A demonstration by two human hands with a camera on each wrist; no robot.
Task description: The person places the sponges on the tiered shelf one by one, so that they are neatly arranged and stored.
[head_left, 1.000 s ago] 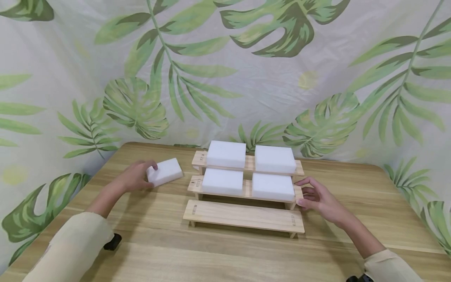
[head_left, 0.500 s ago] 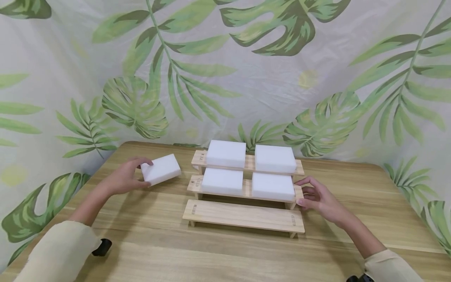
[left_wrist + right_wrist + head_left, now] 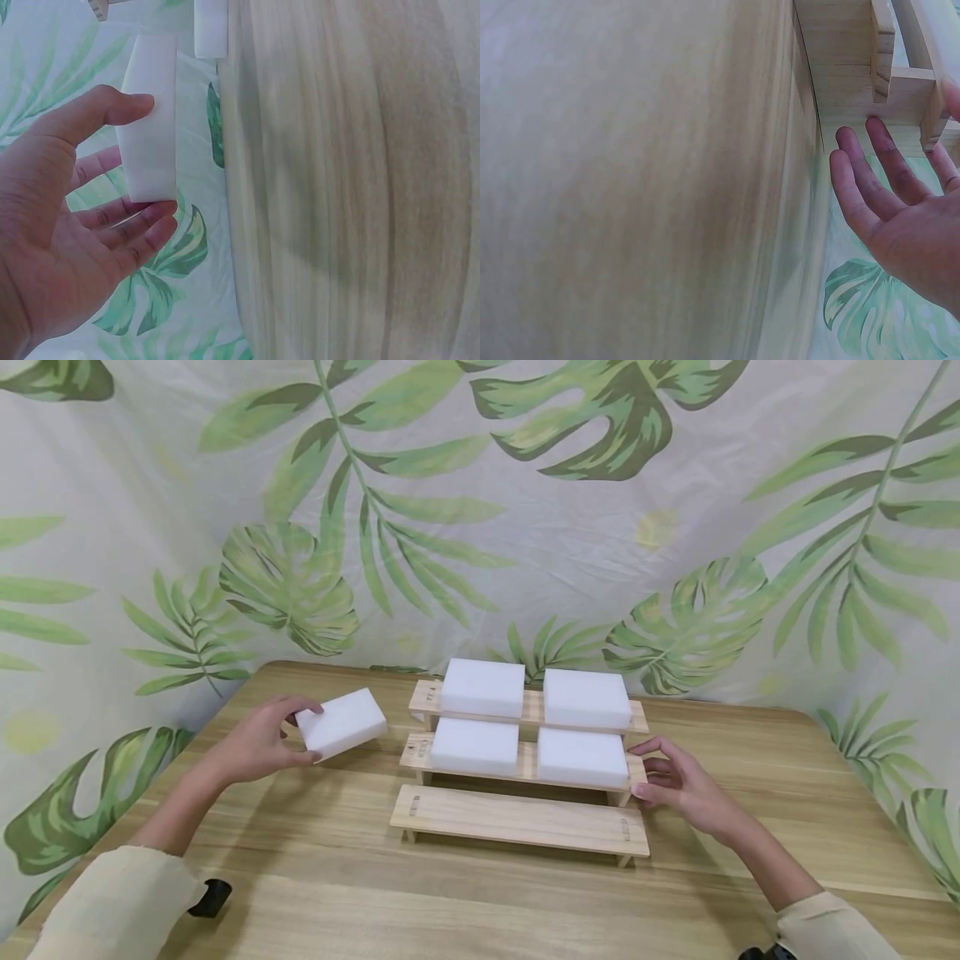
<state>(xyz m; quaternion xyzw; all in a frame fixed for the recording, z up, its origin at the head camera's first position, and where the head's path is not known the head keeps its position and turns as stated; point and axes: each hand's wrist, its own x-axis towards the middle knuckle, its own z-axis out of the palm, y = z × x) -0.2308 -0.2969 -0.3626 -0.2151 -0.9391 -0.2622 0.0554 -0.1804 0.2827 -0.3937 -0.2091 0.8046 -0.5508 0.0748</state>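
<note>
A white block (image 3: 343,724) is grasped between the thumb and fingers of the left hand (image 3: 262,739), to the left of three wooden shelves and apart from them. The right end of the middle shelf (image 3: 415,752) is pinched by the right hand (image 3: 690,789), whose remaining fingers are left loose in the right wrist view. Two foam pieces (image 3: 474,745) are carried by that shelf, and two more by the back shelf (image 3: 427,695). The front shelf (image 3: 517,817) is set nearest on the worktop (image 3: 337,877).
</note>
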